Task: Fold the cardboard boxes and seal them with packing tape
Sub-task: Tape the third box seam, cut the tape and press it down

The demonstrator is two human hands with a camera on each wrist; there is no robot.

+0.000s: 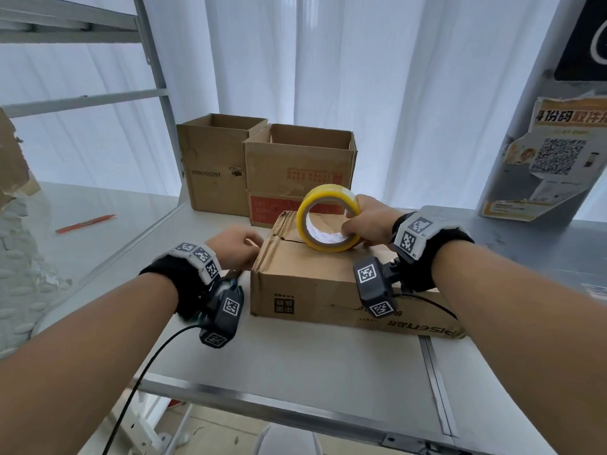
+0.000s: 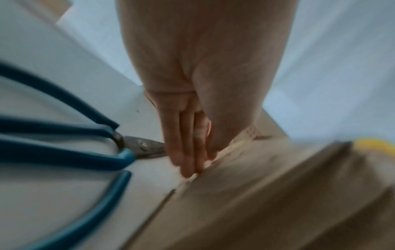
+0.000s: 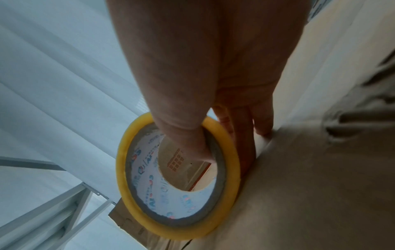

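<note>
A closed brown cardboard box [image 1: 312, 287] lies flat on the grey table [image 1: 295, 362] in front of me. A roll of yellow packing tape [image 1: 328, 221] stands on edge on the box's top, near the seam of its flaps. My right hand [image 1: 353, 224] grips the roll, with the thumb inside the core [image 3: 171, 186] and the fingers [image 3: 262, 121] behind it. My left hand [image 1: 249, 244] is at the box's left end. In the blurred left wrist view its straight fingers [image 2: 188, 152] press down on the box's left side [image 2: 278, 194].
Blue-handled scissors [image 2: 64, 143] lie on the table just left of the box. Two open boxes [image 1: 216, 165] [image 1: 299, 172] stand behind it. An orange pen-like tool [image 1: 85, 223] lies far left. A metal shelf frame [image 1: 157, 80] rises left, and a pillar with a poster [image 1: 542, 165] stands right.
</note>
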